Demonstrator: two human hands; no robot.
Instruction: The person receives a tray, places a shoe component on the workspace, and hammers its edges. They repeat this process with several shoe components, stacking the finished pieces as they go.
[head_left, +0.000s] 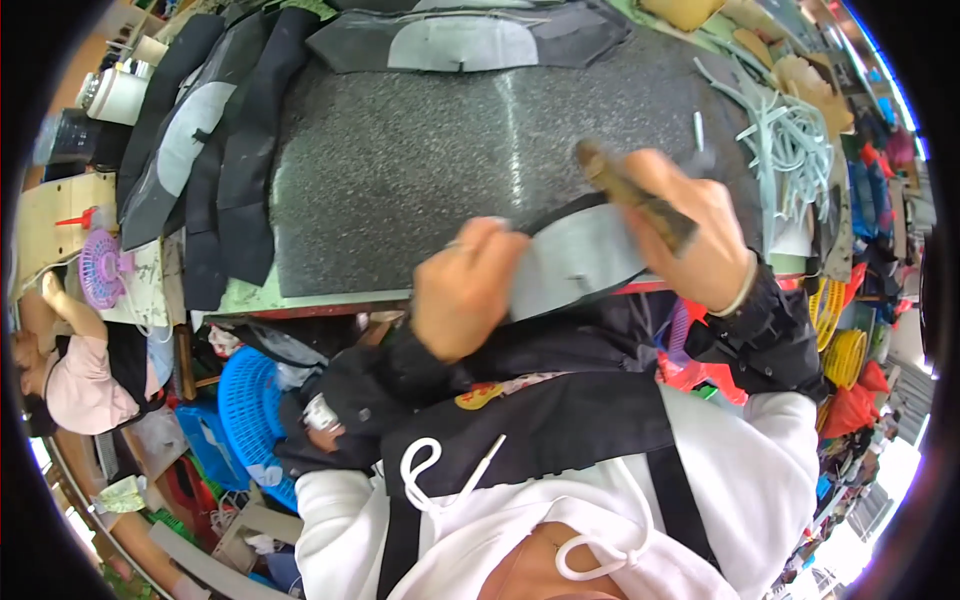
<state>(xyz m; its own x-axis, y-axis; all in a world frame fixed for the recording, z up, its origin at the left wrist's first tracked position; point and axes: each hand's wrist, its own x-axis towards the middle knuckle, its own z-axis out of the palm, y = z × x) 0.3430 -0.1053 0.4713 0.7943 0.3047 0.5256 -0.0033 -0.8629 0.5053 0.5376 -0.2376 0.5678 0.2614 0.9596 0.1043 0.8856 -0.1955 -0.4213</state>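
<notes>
**Blade work close to the holding fingers**

The speckled dark slab on the bench carries the work at its near edge, with stacked black-and-grey cut pieces along its far and left sides and a heap of pale trimmed strips to the right. The grey-faced piece lies half over the slab's near edge, so it could slip toward the lap if pressure eases. The left hand pinches its left end, fingers curled. The right hand is closed around a worn brown-handled tool, just beside those fingers; a skid would likely reach them or gouge the piece.
</notes>
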